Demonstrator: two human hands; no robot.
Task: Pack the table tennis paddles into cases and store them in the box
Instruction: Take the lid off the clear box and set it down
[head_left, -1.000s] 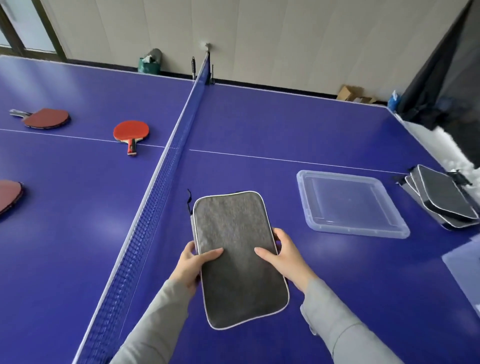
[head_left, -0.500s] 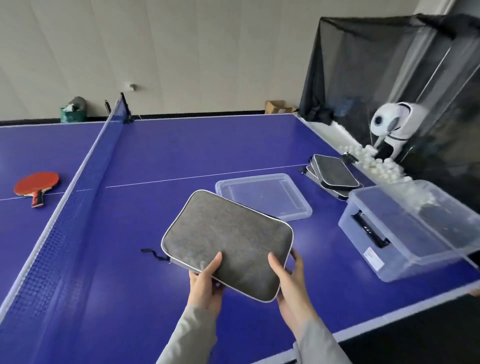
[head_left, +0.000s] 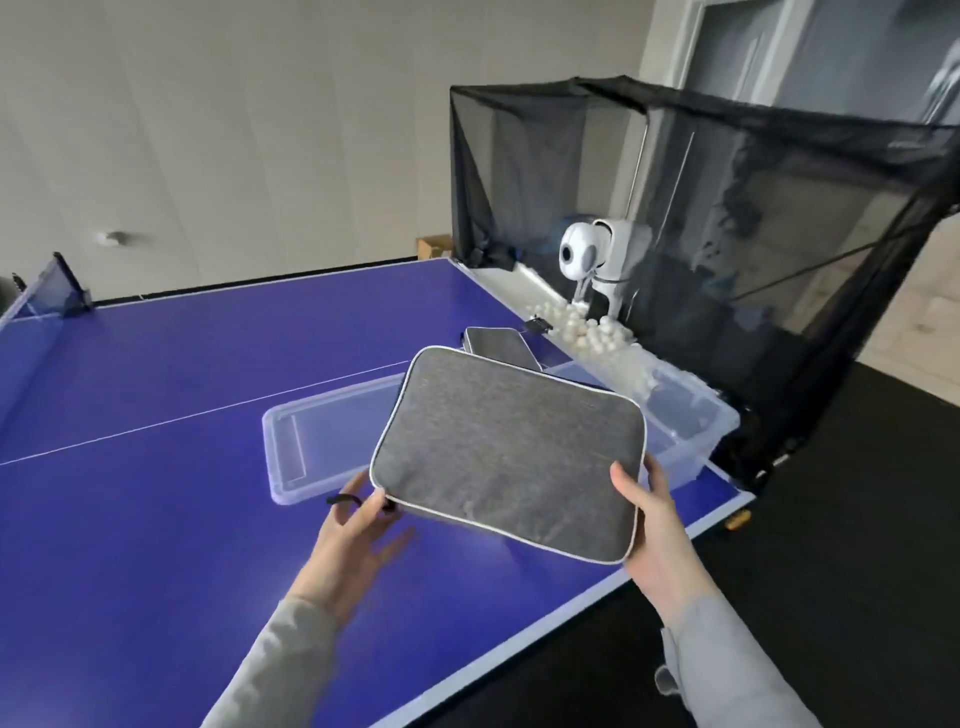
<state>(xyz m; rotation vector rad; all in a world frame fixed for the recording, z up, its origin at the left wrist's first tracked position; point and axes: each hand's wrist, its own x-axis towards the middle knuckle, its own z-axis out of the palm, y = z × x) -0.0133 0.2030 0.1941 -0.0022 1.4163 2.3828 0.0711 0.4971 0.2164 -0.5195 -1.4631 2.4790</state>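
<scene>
cases (head_left: 509, 457) x2 | clr box (head_left: 696, 431) x1 | lid (head_left: 322, 441) x1 | hands (head_left: 654, 525) x2

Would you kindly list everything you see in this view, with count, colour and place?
grey case: one, grey with pale piping, held above the table's near right part
spare cases: stack, count unclear, grey, on the table behind the held case
clear lid: one, transparent, flat on the table, left of the held case
clear box: one, transparent, by the table's right end, partly hidden
table: one, blue, white lines
table net: one, dark, far left
balls: many, white, beyond the table's end
ball machine: one, white, inside the netting
catch net: one, black, beyond the table
cardboard box: one, brown, by the wall
left hand: touches the case's near left corner
right hand: grips the case's right edge
</scene>
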